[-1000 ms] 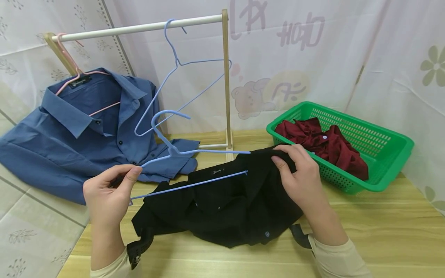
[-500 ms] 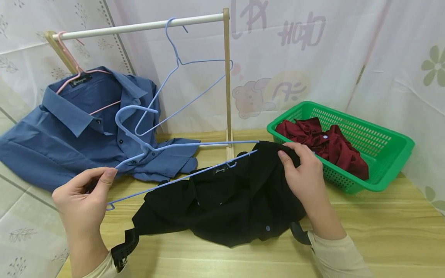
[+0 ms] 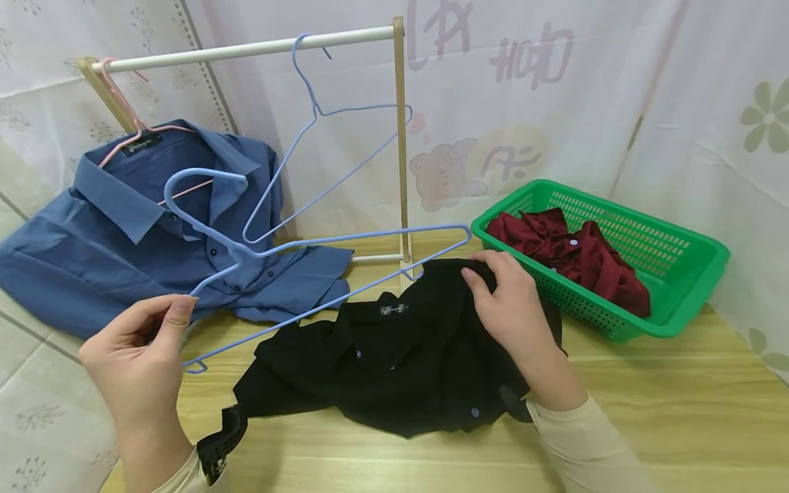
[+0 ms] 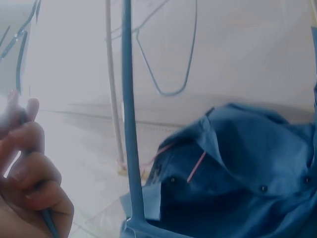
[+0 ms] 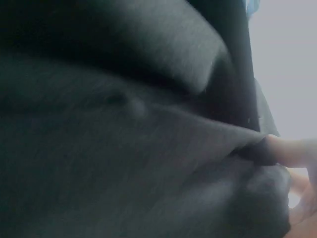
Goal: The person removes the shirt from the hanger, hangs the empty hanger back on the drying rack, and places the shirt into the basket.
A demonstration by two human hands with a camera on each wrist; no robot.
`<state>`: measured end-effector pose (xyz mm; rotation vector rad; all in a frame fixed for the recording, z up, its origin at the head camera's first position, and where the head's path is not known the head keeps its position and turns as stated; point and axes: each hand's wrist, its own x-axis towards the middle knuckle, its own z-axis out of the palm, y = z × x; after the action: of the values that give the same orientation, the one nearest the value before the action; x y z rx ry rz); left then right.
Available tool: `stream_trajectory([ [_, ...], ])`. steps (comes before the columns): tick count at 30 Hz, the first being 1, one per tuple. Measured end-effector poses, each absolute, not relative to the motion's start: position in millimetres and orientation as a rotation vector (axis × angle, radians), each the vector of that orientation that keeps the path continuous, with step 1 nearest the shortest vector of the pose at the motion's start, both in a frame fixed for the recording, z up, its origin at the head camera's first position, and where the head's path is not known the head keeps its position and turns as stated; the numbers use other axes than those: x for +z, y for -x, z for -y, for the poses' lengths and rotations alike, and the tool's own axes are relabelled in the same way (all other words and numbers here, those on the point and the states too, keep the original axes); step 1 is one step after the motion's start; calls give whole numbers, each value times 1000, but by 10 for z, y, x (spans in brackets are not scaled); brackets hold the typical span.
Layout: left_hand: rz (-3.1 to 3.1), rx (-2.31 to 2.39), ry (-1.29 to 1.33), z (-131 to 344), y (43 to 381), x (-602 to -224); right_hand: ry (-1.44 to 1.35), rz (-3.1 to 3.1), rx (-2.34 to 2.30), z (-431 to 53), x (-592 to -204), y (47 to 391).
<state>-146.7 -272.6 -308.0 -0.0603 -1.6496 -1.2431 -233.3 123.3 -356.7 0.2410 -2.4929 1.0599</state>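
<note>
My left hand (image 3: 138, 342) pinches one end of a light blue clothes hanger (image 3: 246, 252) between thumb and fingers, its hook pointing up. The hanger's far end stands free above the black shirt (image 3: 394, 370), with the whole right arm of the hanger showing. My right hand (image 3: 508, 298) grips the shirt by its shoulder, lifting that side a little; the rest lies on the table with collar and label toward the rack. In the right wrist view dark cloth (image 5: 124, 163) fills most of the picture, with fingertips at its edge.
A rack with a white rail (image 3: 259, 48) stands behind. From it hang a blue shirt (image 3: 148, 205) on a pink hanger (image 3: 120, 103) and a bare blue hanger (image 3: 314, 109). At right a green basket (image 3: 690, 274) holds a dark red garment (image 3: 598, 267).
My left hand has drawn the hanger leftward and up, so its right end has come out of the black shirt. The right hand has shifted slightly left, still holding the shoulder.
</note>
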Motion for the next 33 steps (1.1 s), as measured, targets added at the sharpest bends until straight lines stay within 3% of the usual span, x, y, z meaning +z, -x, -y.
stream_trajectory([
  [9, 1679, -1211, 31, 2532, 1524, -3019, -497, 2645, 947, -552, -3640, 2281],
  [18, 1800, -1168, -44, 2454, 1557, -3019, -972, 2727, 860, 6, -3787, 2109],
  [24, 1838, -1150, -52, 2439, 1588, -3035, -1161, 2785, 682, 182, -3867, 2008],
  [33, 1889, -1138, -37, 2402, 1618, -3066, -1224, 2834, 651, 201, -3884, 1973],
])
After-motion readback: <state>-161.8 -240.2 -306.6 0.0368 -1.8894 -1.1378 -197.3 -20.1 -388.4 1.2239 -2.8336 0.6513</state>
